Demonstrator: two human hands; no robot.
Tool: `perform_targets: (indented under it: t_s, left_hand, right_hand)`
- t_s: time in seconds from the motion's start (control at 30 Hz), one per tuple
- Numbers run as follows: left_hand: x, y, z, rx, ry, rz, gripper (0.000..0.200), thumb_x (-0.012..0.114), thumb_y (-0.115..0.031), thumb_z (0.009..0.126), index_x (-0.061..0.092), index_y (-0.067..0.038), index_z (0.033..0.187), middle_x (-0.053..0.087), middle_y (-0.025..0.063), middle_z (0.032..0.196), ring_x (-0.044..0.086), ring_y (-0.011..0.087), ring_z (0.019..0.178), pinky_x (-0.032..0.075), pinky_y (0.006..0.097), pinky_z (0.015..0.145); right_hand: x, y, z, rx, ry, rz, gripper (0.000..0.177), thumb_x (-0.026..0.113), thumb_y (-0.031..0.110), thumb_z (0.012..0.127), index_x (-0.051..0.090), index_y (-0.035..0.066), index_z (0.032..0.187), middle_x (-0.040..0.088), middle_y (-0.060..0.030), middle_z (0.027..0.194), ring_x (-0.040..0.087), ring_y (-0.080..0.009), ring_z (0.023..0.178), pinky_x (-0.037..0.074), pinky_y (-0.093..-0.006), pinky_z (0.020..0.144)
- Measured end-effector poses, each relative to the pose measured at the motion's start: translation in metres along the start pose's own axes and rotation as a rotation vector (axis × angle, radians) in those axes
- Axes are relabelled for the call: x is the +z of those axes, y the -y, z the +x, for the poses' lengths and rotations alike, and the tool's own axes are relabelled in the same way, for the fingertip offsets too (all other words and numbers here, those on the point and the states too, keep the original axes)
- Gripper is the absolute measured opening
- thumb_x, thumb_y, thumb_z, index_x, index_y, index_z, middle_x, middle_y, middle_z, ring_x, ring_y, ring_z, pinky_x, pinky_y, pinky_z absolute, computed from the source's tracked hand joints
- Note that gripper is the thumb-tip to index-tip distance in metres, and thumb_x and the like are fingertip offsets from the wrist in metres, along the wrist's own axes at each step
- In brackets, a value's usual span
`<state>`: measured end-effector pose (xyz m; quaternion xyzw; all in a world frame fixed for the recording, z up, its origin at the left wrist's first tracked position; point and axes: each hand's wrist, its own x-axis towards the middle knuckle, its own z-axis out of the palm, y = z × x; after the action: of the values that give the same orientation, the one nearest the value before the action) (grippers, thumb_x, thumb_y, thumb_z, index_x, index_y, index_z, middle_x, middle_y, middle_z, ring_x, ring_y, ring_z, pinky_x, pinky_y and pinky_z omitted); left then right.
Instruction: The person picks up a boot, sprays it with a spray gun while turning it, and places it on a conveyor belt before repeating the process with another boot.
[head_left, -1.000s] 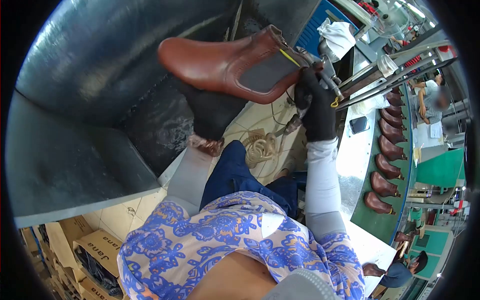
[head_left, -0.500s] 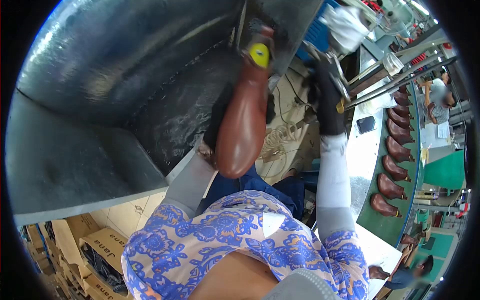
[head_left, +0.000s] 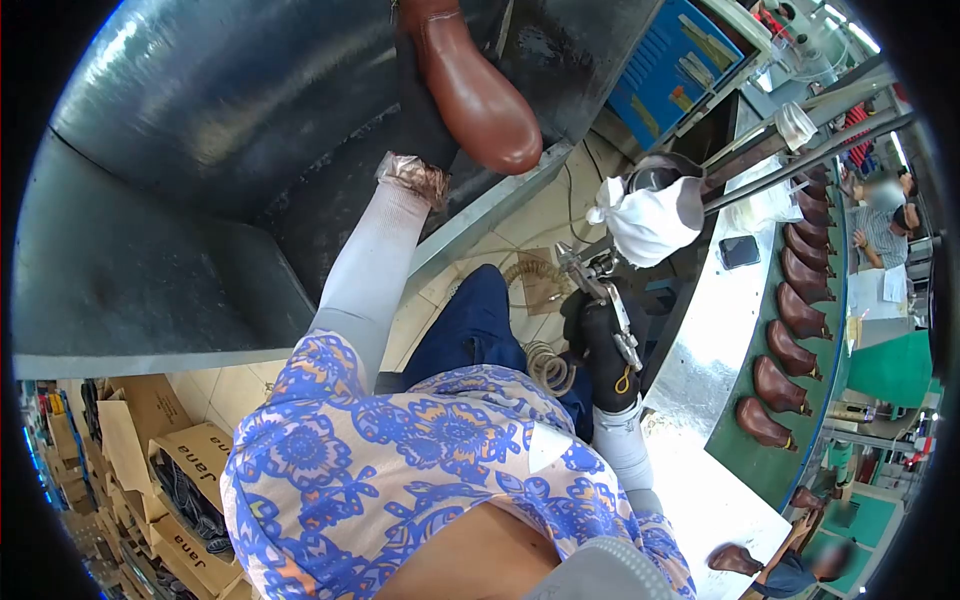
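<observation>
My left hand (head_left: pixel 420 118), in a black glove, holds a brown leather boot (head_left: pixel 478 105) up inside the metal booth. The toe points down and to the right, and the boot's top runs out of view. Most of the left fingers are hidden behind the boot. In its black glove, my right hand (head_left: pixel 603 350) is closed around a metal spray gun (head_left: pixel 612 305), low beside my thigh. A white cloth (head_left: pixel 650 222) wraps the cup of the gun.
The dark metal booth (head_left: pixel 180 290) fills the left side. A green conveyor (head_left: pixel 740 455) on the right carries a row of brown shoes (head_left: pixel 800 305). A phone (head_left: pixel 739 252) lies on the metal ledge. Cardboard boxes (head_left: pixel 195 455) stand lower left; other people sit at far right.
The boot has moved up and away from me, deeper into the booth, and its toe has swung rightward. My right hand has come down towards my body with the spray gun.
</observation>
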<state>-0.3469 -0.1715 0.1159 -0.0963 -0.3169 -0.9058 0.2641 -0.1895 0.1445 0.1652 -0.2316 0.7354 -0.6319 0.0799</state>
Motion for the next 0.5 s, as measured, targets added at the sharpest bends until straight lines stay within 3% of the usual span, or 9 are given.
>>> perform_targets:
  t_s: [0.07, 0.13, 0.17, 0.2, 0.27, 0.37, 0.4, 0.47, 0.5]
  left_hand:
    - [-0.003, 0.004, -0.001, -0.001, -0.001, -0.009, 0.046, 0.037, -0.051, 0.089, 0.050, -0.012, 0.109, 0.059, 0.0077, 0.099, 0.057, 0.0223, 0.089, 0.047, 0.0387, 0.081]
    - [0.034, -0.012, -0.019, -0.032, 0.123, -0.097, 0.046, 0.037, -0.051, 0.089, 0.051, -0.012, 0.108, 0.059, 0.0072, 0.098, 0.057, 0.0218, 0.088, 0.047, 0.0381, 0.080]
    - [0.051, -0.020, -0.028, -0.064, 0.247, -0.186, 0.045, 0.037, -0.051, 0.089, 0.051, -0.012, 0.107, 0.060, 0.0067, 0.097, 0.058, 0.0212, 0.086, 0.048, 0.0375, 0.079]
    - [0.057, -0.023, -0.030, -0.063, 0.246, -0.185, 0.045, 0.037, -0.051, 0.089, 0.051, -0.012, 0.107, 0.060, 0.0067, 0.097, 0.058, 0.0212, 0.086, 0.048, 0.0375, 0.079]
    - [0.065, -0.026, -0.034, -0.124, 0.238, -0.232, 0.043, 0.037, -0.050, 0.089, 0.051, -0.013, 0.107, 0.059, 0.0069, 0.098, 0.057, 0.0205, 0.088, 0.047, 0.0371, 0.079]
    - [0.056, -0.015, -0.023, -0.085, 0.125, -0.256, 0.043, 0.037, -0.049, 0.090, 0.050, -0.013, 0.110, 0.059, 0.0066, 0.097, 0.057, 0.0204, 0.089, 0.047, 0.0367, 0.080]
    - [0.054, -0.013, -0.024, -0.087, 0.125, -0.256, 0.043, 0.037, -0.049, 0.090, 0.050, -0.013, 0.110, 0.059, 0.0066, 0.097, 0.057, 0.0204, 0.089, 0.047, 0.0367, 0.080]
    - [0.053, -0.010, -0.023, 0.074, 0.094, 0.080, 0.043, 0.040, -0.047, 0.089, 0.048, -0.013, 0.114, 0.057, 0.0059, 0.103, 0.055, 0.0199, 0.094, 0.045, 0.0365, 0.083]
    - [0.053, -0.010, -0.023, 0.075, 0.094, 0.081, 0.043, 0.040, -0.047, 0.089, 0.048, -0.013, 0.114, 0.057, 0.0059, 0.103, 0.055, 0.0199, 0.094, 0.045, 0.0365, 0.083]
  right_hand:
    - [0.010, 0.019, -0.007, 0.086, -0.186, 0.119, 0.025, 0.052, 0.024, 0.083, 0.054, -0.001, 0.082, 0.054, -0.0045, 0.064, 0.049, -0.0077, 0.049, 0.035, -0.0198, 0.043]
    - [0.006, 0.021, -0.014, -0.149, -0.265, -0.325, 0.020, 0.050, 0.019, 0.085, 0.053, 0.000, 0.090, 0.056, -0.0063, 0.079, 0.053, -0.0094, 0.064, 0.039, -0.0209, 0.052]
    - [-0.009, -0.007, -0.021, -0.292, -0.230, -0.787, 0.016, 0.046, 0.012, 0.086, 0.052, 0.000, 0.094, 0.055, -0.0063, 0.087, 0.052, -0.0109, 0.074, 0.041, -0.0233, 0.058]
    - [-0.018, 0.006, -0.018, 0.157, -0.113, 0.074, 0.014, 0.046, 0.011, 0.086, 0.051, 0.000, 0.093, 0.054, -0.0051, 0.085, 0.051, -0.0102, 0.072, 0.040, -0.0232, 0.057]
    - [-0.016, -0.006, -0.021, 0.032, -0.195, -0.142, 0.016, 0.049, 0.018, 0.086, 0.051, 0.002, 0.088, 0.053, -0.0034, 0.075, 0.049, -0.0081, 0.061, 0.037, -0.0215, 0.050]
    - [-0.008, 0.004, -0.030, 0.008, -0.078, 0.093, 0.026, 0.054, 0.028, 0.083, 0.049, 0.002, 0.085, 0.051, -0.0031, 0.061, 0.044, -0.0068, 0.045, 0.032, -0.0210, 0.041]
    - [-0.008, 0.007, -0.033, -0.030, -0.063, 0.081, 0.025, 0.053, 0.026, 0.084, 0.051, 0.001, 0.088, 0.053, -0.0042, 0.066, 0.046, -0.0070, 0.049, 0.033, -0.0202, 0.042]
    - [-0.006, 0.021, -0.026, -0.287, -0.194, -0.096, 0.025, 0.051, 0.022, 0.086, 0.051, -0.001, 0.094, 0.055, -0.0061, 0.078, 0.051, -0.0112, 0.061, 0.039, -0.0229, 0.050]
    - [-0.008, 0.018, -0.032, -0.288, -0.193, -0.096, 0.025, 0.051, 0.022, 0.086, 0.051, -0.001, 0.094, 0.055, -0.0061, 0.078, 0.051, -0.0112, 0.061, 0.039, -0.0229, 0.050]
